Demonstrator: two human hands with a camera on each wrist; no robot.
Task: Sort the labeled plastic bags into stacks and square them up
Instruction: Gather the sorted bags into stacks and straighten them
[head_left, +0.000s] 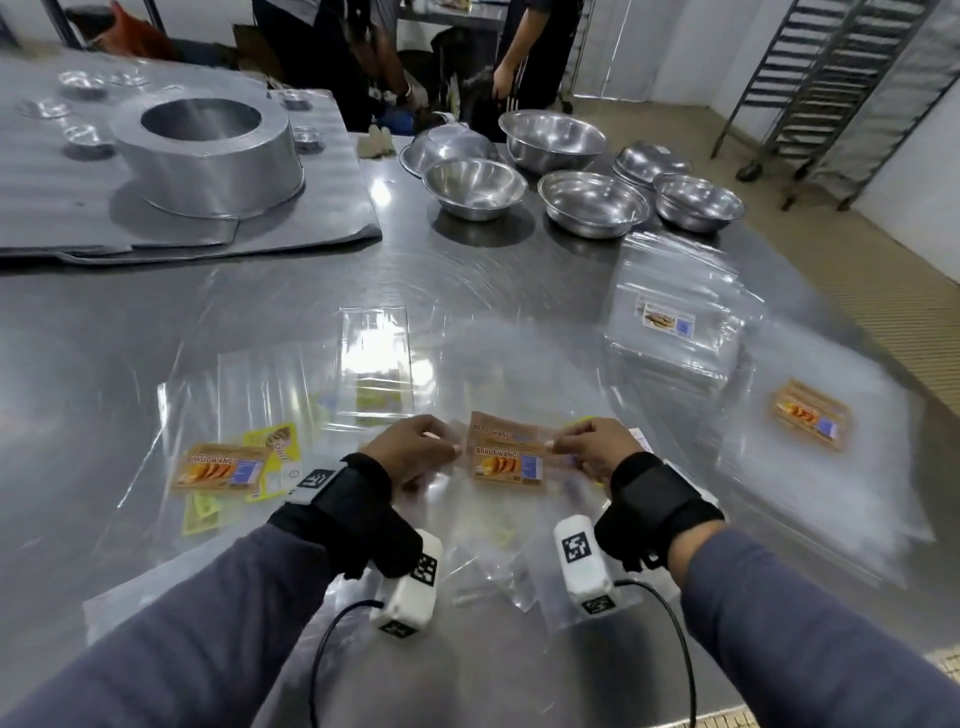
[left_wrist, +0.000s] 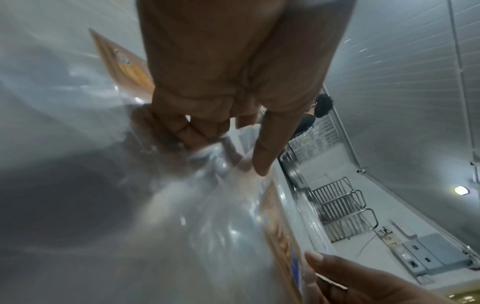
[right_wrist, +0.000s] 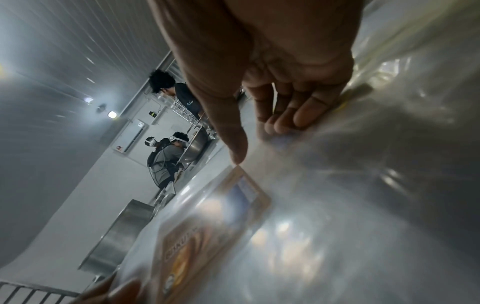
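Observation:
Both hands hold clear plastic bags with orange "Biskut Wangi" labels just above the steel table. My left hand pinches the bags' left edge, and my right hand pinches the right edge. In the left wrist view my thumb and curled fingers clamp the clear plastic. In the right wrist view the orange label lies below my thumb. More loose bags with orange and yellow labels lie to the left. A stack with a white label and another with an orange label lie to the right.
Several steel bowls stand at the back of the table. A large round metal tin rests on grey sheets at the back left. A single clear bag lies ahead. People stand behind the table; a tray rack stands at right.

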